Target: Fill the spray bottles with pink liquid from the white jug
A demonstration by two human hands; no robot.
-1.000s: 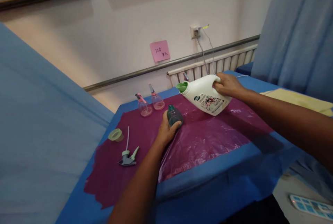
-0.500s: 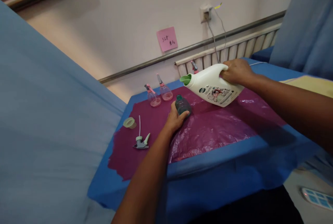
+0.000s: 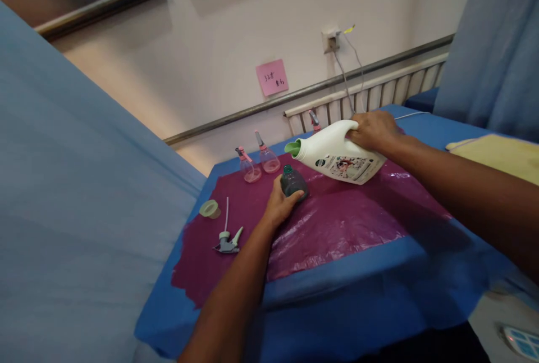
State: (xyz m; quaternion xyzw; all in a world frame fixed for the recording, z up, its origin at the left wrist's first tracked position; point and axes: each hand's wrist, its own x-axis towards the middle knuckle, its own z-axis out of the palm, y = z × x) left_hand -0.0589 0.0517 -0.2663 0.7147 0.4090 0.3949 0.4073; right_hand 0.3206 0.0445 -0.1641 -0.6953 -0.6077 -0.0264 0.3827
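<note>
My right hand (image 3: 373, 131) grips the handle of a white detergent jug (image 3: 337, 155), tilted with its green spout pointing left and down. The spout hangs just above the open neck of a small dark green bottle (image 3: 293, 181). My left hand (image 3: 278, 204) wraps around that bottle and steadies it upright on the purple plastic sheet (image 3: 337, 228). No liquid is visible between spout and neck.
A green trigger sprayer head (image 3: 228, 240) with its tube lies left of my arm, a pale green cap (image 3: 209, 208) beyond it. Two pink spray bottles (image 3: 259, 163) stand at the back, a third sprayer top (image 3: 314, 121) behind the jug. Blue cloth covers the table (image 3: 357, 301).
The jug's spout has come slightly lower and closer over the green bottle's neck. Both hands keep their grips; the rest of the apparent shift comes from my head moving.
</note>
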